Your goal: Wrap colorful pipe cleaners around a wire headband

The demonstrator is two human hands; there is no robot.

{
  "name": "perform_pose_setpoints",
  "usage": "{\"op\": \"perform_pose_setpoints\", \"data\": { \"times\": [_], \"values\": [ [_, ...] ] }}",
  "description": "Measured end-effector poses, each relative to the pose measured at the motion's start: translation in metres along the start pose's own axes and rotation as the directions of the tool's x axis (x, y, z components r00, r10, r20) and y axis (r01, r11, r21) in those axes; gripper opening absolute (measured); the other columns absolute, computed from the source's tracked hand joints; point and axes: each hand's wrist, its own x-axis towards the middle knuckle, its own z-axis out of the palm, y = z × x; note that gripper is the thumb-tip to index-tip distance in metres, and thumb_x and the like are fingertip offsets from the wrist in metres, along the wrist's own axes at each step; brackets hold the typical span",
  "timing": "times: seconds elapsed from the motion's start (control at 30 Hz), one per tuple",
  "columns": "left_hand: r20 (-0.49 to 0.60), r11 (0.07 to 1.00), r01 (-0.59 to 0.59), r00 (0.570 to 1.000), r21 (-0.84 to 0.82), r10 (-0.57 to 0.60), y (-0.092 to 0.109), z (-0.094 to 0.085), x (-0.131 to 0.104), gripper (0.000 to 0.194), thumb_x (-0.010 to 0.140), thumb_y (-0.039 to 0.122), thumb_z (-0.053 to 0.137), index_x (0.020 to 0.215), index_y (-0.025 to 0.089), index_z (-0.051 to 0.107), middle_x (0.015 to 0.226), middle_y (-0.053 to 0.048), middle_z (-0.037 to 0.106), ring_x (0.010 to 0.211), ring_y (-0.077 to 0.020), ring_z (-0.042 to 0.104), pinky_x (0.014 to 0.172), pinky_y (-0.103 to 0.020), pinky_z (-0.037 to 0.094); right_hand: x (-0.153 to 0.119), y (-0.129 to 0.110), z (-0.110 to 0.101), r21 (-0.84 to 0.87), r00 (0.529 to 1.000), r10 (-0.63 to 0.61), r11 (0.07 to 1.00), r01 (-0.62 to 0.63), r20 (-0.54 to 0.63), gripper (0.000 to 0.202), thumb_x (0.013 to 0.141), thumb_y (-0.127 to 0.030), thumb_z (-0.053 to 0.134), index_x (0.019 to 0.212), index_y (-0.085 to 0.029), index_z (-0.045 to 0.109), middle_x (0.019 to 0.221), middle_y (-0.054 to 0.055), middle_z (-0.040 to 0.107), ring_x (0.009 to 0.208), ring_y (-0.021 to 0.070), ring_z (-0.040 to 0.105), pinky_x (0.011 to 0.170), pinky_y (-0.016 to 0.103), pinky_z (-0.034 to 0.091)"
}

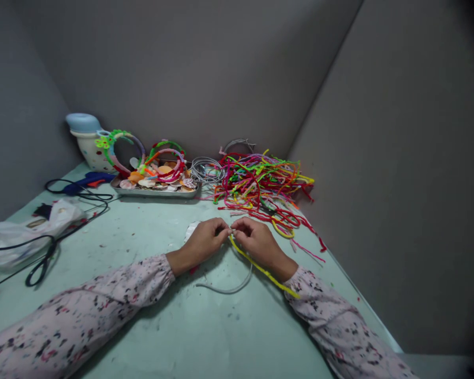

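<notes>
My left hand [206, 239] and my right hand [258, 243] meet over the middle of the table, fingertips pinched together. Between them they grip one end of a yellow pipe cleaner [261, 269], whose long tail slants down over my right wrist toward the sleeve. A thin grey wire [223, 292] curves below the hands; its upper end goes behind my right hand, and whether it reaches the fingertips is hidden. A white object [190, 230] is partly covered by my left hand.
A metal tray [158, 193] of seashells and fuzzy hoops [124, 152] stands at the back. Right of it are coiled wire [207, 171] and heaped pipe cleaners [260, 176]. At left lie a blue glue gun [77, 185], a black cord [43, 268] and a plastic bag [16, 237].
</notes>
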Motion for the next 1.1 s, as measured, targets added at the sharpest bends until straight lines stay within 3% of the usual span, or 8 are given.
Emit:
{"op": "perform_pose_setpoints", "data": {
  "times": [0.67, 1.1],
  "values": [
    [0.008, 0.973, -0.147, 0.989, 0.176, 0.147, -0.0044, 0.0036, -0.0006, 0.017, 0.087, 0.025, 0.045, 0.083, 0.017, 0.059, 0.080, -0.004, 0.062, 0.073, -0.0165, 0.055, 0.066, -0.027, 0.037, 0.0024, 0.0041, 0.0002, 0.124, 0.999, 0.044, 0.991, -0.047, 0.026, 0.020, 0.074, -0.018, 0.054, 0.092, -0.017, 0.064, 0.066, -0.003, 0.057, 0.058, 0.0109, 0.048, 0.054, 0.022, 0.037],
    [-0.010, 0.986, -0.130, 0.991, 0.102, 0.132, -0.0006, -0.0004, -0.0022, 0.016, 0.086, 0.027, 0.048, 0.081, 0.017, 0.059, 0.078, -0.002, 0.062, 0.071, -0.0155, 0.055, 0.064, -0.026, 0.037, 0.0026, 0.0039, -0.0010, 0.131, 0.999, 0.035, 0.991, -0.036, 0.009, 0.018, 0.074, -0.018, 0.054, 0.089, -0.017, 0.065, 0.067, -0.002, 0.059, 0.059, 0.0109, 0.050, 0.055, 0.022, 0.037]
  ]
}}
